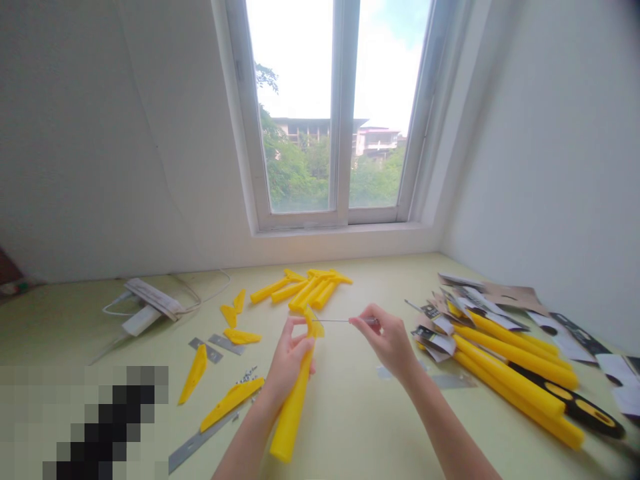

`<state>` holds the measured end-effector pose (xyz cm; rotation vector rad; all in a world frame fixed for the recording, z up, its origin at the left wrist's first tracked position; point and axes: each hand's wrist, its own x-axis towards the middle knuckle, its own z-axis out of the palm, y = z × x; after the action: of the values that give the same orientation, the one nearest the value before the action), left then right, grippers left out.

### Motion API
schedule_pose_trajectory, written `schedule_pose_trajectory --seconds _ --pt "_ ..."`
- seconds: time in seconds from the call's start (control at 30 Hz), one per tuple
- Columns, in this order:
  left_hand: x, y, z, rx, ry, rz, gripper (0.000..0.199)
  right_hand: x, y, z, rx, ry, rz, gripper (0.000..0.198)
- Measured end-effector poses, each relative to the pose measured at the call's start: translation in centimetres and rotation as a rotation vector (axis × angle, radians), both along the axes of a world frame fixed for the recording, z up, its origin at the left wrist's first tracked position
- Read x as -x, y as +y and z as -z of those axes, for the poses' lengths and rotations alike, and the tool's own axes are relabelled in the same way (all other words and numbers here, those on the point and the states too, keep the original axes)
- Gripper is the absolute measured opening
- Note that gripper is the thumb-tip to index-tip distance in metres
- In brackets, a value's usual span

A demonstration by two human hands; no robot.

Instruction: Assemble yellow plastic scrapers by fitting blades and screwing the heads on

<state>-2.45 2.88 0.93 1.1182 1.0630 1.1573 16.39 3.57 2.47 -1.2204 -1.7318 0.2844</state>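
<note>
My left hand (pixel 289 360) is wrapped round a yellow plastic scraper handle (pixel 291 420) whose thick grip end points toward me. The handle's angled head (pixel 316 327) sticks up past my fingers. In my right hand (pixel 385 339) is a screwdriver (pixel 331 321), held level in a pinch. Its thin shaft runs left, and the tip meets or almost meets the yellow head; whether it sits in a screw is too small to tell. Left of my hands lie loose yellow clamp pieces (pixel 231 402), flat metal blades (pixel 227 344) and a small heap of screws (pixel 249 375).
Several yellow handles with heads (pixel 310 292) lie at the back of the pale table. On the right is a pile of long yellow handles (pixel 515 377), a black-and-yellow handled tool (pixel 575 403) and card packaging (pixel 510 297). A power strip (pixel 153 299) with cables stands back left.
</note>
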Motion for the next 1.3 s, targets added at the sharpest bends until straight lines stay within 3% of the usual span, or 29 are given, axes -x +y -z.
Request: schedule_pose_trajectory --seconds 0.1,0.37,0.63,0.93,1.13,1.3 --pt "0.06 -0.10 -0.11 -0.003 0.007 -0.008 0.035 0.19 -0.09 0.17 0.010 -0.047 0.034 0.030" --pt "0.48 -0.15 -0.03 -0.021 -0.007 -0.024 0.030 0.51 -0.27 -0.13 -0.002 0.061 -0.126 0.014" --pt "0.17 -0.27 -0.34 -0.002 -0.017 -0.003 0.033 0.26 -0.04 -0.08 -0.070 0.097 -0.054 0.013" --pt "0.09 -0.06 -0.23 0.024 -0.031 0.026 0.038 0.06 0.00 -0.34 -0.148 0.140 -0.083 0.011" --pt "0.10 -0.15 -0.39 0.016 -0.049 0.028 0.038 0.15 -0.29 -0.36 -0.118 0.099 0.032 0.018" --pt "-0.06 -0.25 -0.42 0.007 -0.042 0.034 0.036 0.17 -0.19 0.03 -0.103 -0.005 0.113 0.039"
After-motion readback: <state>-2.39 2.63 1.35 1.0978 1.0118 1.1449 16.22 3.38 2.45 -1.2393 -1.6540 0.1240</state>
